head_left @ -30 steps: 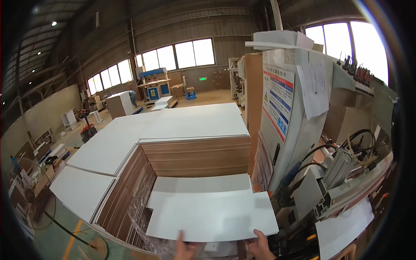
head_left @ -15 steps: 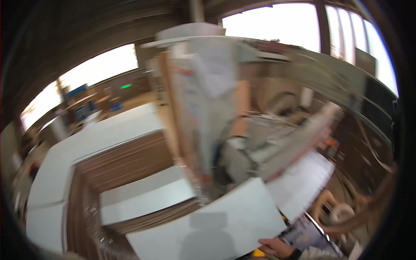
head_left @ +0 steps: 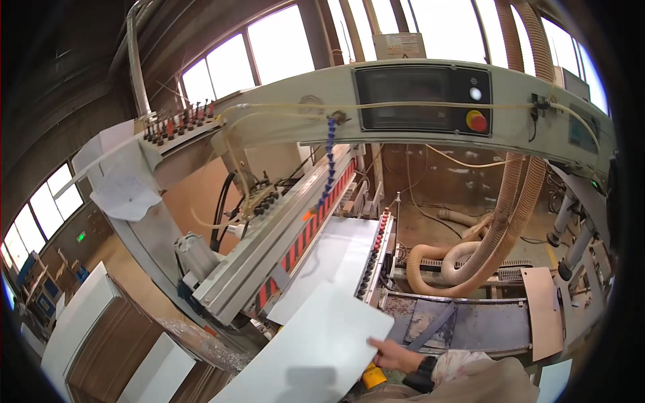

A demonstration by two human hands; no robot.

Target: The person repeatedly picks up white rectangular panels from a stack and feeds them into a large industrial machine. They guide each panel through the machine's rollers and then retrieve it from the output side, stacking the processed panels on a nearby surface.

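Note:
My right hand (head_left: 395, 356) comes in from the lower right with its fingers closed on the right edge of a flat white panel (head_left: 295, 342). The panel is tilted across the lower middle of the view, and a shadow falls on its face. My left hand is out of the picture. Just beyond the held panel, a second white panel (head_left: 339, 245) lies in a machine, between a beam with red and black stripes (head_left: 295, 248) and a row of small red and black rollers (head_left: 374, 258). The held panel's far end overlaps it in view.
At the lower left stand stacked panels (head_left: 94, 322) with plastic wrap (head_left: 208, 342) beside them. Overhead spans the machine's arm (head_left: 282, 111) with a screen and a red button (head_left: 476, 121). Ribbed hoses (head_left: 514, 201) hang at the right, near a tan board (head_left: 541, 312).
My view has swung right, from the stacks to the machine. The panel in my right hand has come round with it, close to the machine's row of rollers.

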